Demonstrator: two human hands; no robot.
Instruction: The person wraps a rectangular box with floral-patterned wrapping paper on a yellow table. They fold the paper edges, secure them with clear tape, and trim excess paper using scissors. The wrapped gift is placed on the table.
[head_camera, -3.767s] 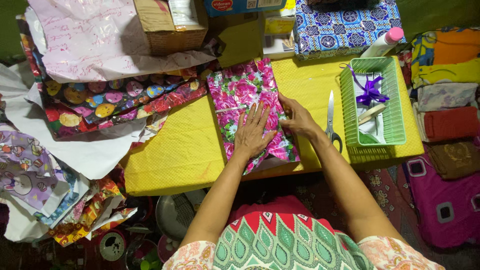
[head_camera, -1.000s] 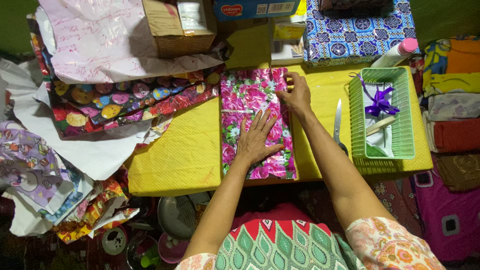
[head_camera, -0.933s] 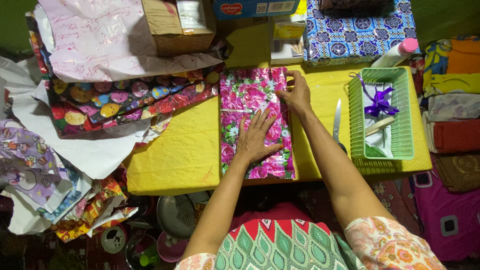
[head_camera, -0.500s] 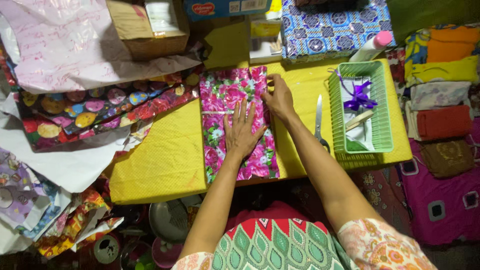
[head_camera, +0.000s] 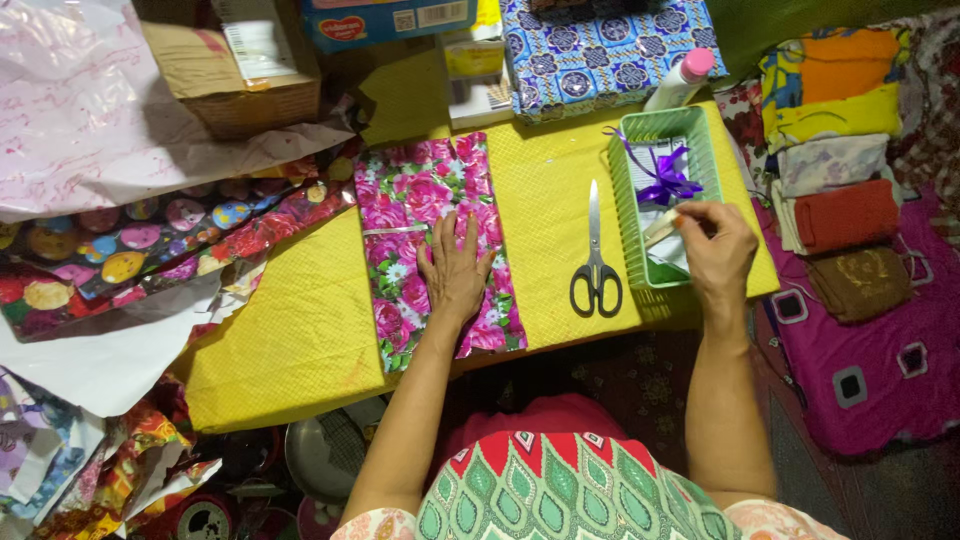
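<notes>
A flat parcel wrapped in pink floral paper (head_camera: 420, 205) lies on the yellow table (head_camera: 545, 185). My left hand (head_camera: 455, 270) presses flat on its lower half, fingers spread. Over at the green plastic basket (head_camera: 698, 150) my right hand (head_camera: 718, 248) pinches a small pale thing at the near end; what it is I cannot tell. A purple ribbon bow (head_camera: 668, 180) lies inside the basket. Black-handled scissors (head_camera: 595, 255) rest on the table between the parcel and the basket.
Sheets of patterned wrapping paper (head_camera: 150, 225) pile up at the left. A cardboard box (head_camera: 235, 70), a blue patterned box (head_camera: 600, 50) and a pink-capped bottle (head_camera: 680, 80) stand at the back. Folded cloths (head_camera: 840, 150) are stacked at the right.
My right hand left the parcel's upper right edge and moved right to the green basket, where it now pinches something small. My left hand stays flat on the parcel. The view shifted right.
</notes>
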